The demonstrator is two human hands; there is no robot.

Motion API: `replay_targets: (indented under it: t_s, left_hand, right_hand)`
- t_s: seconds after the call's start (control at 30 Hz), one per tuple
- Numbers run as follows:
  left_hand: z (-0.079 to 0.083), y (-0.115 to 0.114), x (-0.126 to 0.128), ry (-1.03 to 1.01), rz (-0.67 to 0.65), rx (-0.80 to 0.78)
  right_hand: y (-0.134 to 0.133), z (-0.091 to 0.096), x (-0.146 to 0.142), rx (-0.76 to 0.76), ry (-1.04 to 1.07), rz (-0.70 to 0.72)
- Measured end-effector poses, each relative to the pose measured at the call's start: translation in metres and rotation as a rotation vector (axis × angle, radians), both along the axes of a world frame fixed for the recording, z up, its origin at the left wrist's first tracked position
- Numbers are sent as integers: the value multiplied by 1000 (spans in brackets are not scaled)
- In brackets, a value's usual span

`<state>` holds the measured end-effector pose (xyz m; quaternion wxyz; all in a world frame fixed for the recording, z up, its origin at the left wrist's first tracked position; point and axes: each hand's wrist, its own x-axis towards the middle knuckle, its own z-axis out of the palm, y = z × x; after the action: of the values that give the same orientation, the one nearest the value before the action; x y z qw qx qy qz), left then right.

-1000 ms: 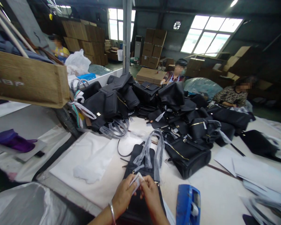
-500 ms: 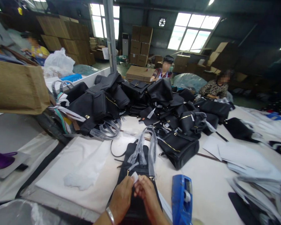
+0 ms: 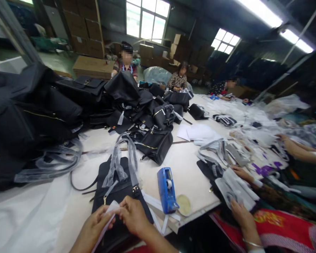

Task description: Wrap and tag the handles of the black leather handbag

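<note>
White strip [image 3: 112,207] held above a black bag [image 3: 121,188]

Nearest to the camera, the left hand [image 3: 93,225] has its fingers closed on the white strip, which runs downward along this hand. The right hand [image 3: 135,214] is just beside it, and its thumb and fingers pinch the upper end of the same strip. Both hands are over the black bag, which lies flat on the white table [image 3: 189,165]. The bag has two handles [image 3: 133,165] wrapped in cloudy film, extending away from the person, and gold-coloured metal parts near the hands.

To the right of the bag there are some narrow white pieces [image 3: 156,212], and next to them stands a blue tape dispenser [image 3: 166,191]. A round yellowish disc [image 3: 183,205] lies just beside the dispenser.

Farther to the right, a co-worker's hand [image 3: 242,214] holds a greyish white piece [image 3: 235,189], near a red cloth [image 3: 276,225] with yellow print.

Beyond the bag, a smaller black bag with a gold zip [image 3: 158,146] lies near the handles, and white sheets [image 3: 200,133] are to its right. Behind is a large heap of black bags [image 3: 123,89].

At the far side, three people [image 3: 179,82] are around the table; their faces are blurred. Cardboard boxes [image 3: 80,28] are stacked behind them, below bright windows [image 3: 147,19].
</note>
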<state>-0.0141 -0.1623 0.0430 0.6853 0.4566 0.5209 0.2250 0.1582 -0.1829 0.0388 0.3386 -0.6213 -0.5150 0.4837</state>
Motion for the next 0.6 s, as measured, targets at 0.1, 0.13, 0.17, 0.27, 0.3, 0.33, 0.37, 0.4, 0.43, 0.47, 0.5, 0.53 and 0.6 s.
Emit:
replay_targets:
  t_s: [0.1,0.13,0.17,0.27,0.3,0.33,0.37,0.4,0.43,0.47,0.5,0.53,0.6]
  left_hand:
    - [2,1,-4,75,39,4]
    - [3,1,-5,86,54,-2]
    - [4,1,-5,87,60,-9]
    - [4,0,-3,64,46,-25]
    - [4,0,-2,54,43,-30]
    - [3,0,-1,47,41,-32]
    - [2,-1,0,41,39,-33]
    - [1,-1,1,36,34,-32]
    - [-1,-1,0,34,27,-32]
    - [-3,-2,0,36,18,-32]
    - [-5,-2,-2,39,11,-30]
    - [-7,-2,-3,42,6,-28]
    - [-8,-3,-6,44,-1,-20]
  right_hand:
    - [-19,4,62,63,-268,-180]
    - [-27,4,89,84,-395,-308]
    - [-36,2,115,71,-494,-417]
    - [-61,-7,176,-62,-568,-556]
    - [-67,-12,188,-98,-540,-551]
    - [-72,-16,194,-126,-499,-534]
    - [-75,-21,197,-143,-461,-519]
    - [-77,-25,197,-148,-429,-511]
    - [-77,-29,195,-152,-398,-508]
    - [-77,-32,193,-152,-368,-510]
    - [-77,-34,190,-149,-339,-515]
    - [-77,-35,189,-145,-310,-521]
    - [-79,-34,188,-132,-254,-536]
